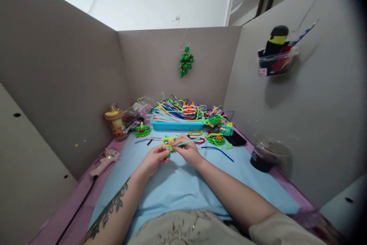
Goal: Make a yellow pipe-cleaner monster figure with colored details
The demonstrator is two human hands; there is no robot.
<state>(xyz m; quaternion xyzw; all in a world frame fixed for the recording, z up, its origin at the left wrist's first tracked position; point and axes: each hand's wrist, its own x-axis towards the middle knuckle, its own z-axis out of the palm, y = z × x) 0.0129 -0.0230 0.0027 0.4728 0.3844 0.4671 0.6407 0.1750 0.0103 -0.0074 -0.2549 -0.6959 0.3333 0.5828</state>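
Note:
Over the middle of the blue cloth, my left hand [157, 157] pinches one end of a mint-green pipe cleaner [187, 142]. Close beside it, my right hand [189, 152] is closed on the same pipe cleaner, whose free end sticks out to the right. A small yellow pipe-cleaner figure [168, 141] with an eye and pink parts shows just behind my fingertips. Whether a hand also touches this figure is hard to see. Red-handled scissors [198, 140] lie behind my right hand, and a dark blue pipe cleaner [219, 151] lies to its right.
A blue tray [177, 126] heaped with pipe cleaners stands at the back. Green figures [142, 130] sit on both sides, with a black phone [237, 138] at right. A pink glue gun [105, 163] and a lidded cup [115, 124] are left; a dark cup [261, 158] is right. Grey panels [160, 65] surround everything.

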